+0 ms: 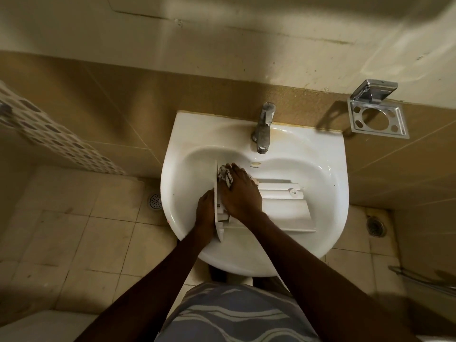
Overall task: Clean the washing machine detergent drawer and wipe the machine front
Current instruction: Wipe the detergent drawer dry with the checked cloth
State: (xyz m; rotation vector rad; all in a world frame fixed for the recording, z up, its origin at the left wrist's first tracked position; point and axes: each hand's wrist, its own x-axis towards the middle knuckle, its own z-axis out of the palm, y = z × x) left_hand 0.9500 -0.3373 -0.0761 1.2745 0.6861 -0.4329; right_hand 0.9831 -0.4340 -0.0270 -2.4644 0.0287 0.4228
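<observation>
The white detergent drawer (283, 206) lies across the basin of the white sink (330, 169), its front panel on the left and standing on edge. My left hand (206, 211) grips that front panel from the outer side. My right hand (240, 191) presses a crumpled white and grey cloth (225, 176) into the drawer just behind the panel. Most of the cloth is hidden under my fingers.
A metal tap (264, 127) stands at the back of the sink, with no water visibly running. A chrome holder (377, 114) is fixed to the tiled wall on the right. Floor drains (155, 201) lie on the tiled floor at either side.
</observation>
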